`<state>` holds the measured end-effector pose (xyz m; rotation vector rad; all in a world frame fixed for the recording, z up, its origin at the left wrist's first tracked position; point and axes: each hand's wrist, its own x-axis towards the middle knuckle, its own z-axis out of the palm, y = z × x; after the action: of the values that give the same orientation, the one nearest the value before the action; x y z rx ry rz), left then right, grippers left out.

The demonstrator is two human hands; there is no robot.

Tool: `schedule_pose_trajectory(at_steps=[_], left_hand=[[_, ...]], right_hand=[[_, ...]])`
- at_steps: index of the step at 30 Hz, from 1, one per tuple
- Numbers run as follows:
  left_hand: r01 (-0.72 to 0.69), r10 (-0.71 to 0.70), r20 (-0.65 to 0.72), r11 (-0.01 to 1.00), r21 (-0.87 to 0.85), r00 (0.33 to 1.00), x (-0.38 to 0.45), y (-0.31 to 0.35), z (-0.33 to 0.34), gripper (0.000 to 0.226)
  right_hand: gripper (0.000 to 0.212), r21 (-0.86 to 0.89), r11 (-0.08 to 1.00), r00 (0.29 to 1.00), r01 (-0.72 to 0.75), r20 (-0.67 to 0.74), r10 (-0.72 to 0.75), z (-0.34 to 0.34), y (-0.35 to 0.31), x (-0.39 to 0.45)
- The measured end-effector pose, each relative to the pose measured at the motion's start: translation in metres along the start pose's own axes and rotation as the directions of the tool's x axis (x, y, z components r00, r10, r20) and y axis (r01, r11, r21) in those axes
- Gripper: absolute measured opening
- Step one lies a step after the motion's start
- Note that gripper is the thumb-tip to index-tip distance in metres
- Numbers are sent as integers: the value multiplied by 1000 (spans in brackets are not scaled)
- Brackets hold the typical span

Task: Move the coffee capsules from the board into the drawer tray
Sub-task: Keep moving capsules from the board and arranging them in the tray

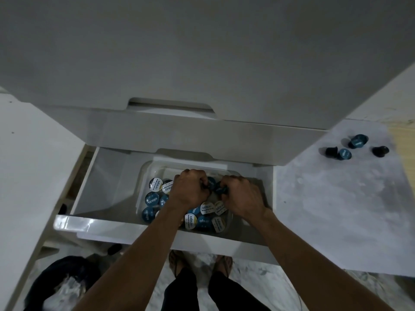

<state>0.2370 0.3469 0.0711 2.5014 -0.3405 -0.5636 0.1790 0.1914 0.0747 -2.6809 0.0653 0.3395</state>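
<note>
open white drawer [74, 223] pulled out at the centre, with a clear plastic tray [146, 173] inside toward its 3 o'clock side. heaped in the tray, round coffee capsules with blue and white foil lids [152, 198], lids mostly up, some tipped. left hand [188, 191] and right hand [242, 196] both down in the tray, knuckles up, side by side and nearly touching at the fingertips. left grip curled tight around dark capsules, one blue-lidded capsule [211, 182] showing between the two hands. right grip likewise curled, pinching a dark capsule [221, 190] at the fingertips; how many in either fist, cannot tell. at 2 o'clock from the hands, well apart, a pale grey marbled board [336, 209] lying flat beside the drawer, with four leftover dark capsules [343, 154] clustered near its far edge: two showing blue lids, two on their sides showing black bodies. above the drawer, closed white cabinet fronts [202, 63] with a recessed handle. at 6 o'clock, sandalled feet [177, 261] on a marbled floor [258, 279], and at 7 o'clock a dark bag [60, 279] on the floor.
</note>
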Motion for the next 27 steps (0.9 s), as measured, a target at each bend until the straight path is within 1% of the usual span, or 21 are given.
schedule_pose_trajectory(at_steps=[6, 11, 13, 15, 18, 22, 27], left_hand=[[-21, 21, -16, 1000, -21, 1000, -4, -6, 2, 14], [-65, 62, -70, 997, -34, 996, -1, -7, 2, 13], [-89, 85, -83, 995, -34, 993, 0, -7, 3, 16], [-104, 103, -70, 994, -21, 992, 1, -6, 3, 23], [-132, 134, -34, 990, 46, 990, 4, -6, 2, 33], [-148, 148, 8, 980, 130, 989, 4, -8, 4, 27], [-145, 143, 23, 981, 128, 989, 2, -9, 5, 23]], right_hand=[[27, 69, 997, 999, -18, 38, 15, -2, 1, 0], [26, 62, 998, 1000, -14, 29, 12, -3, 0, -1], [24, 52, 999, 1000, -8, 25, 6, -1, 0, 0], [20, 43, 999, 1000, 2, 20, -3, 1, 1, 1], [19, 45, 999, 1000, 0, 12, -1, 2, 1, 2], [15, 25, 1000, 1000, -1, 16, 1, 2, 3, 2], [17, 17, 1000, 999, 4, 40, -5, 5, 4, -1]])
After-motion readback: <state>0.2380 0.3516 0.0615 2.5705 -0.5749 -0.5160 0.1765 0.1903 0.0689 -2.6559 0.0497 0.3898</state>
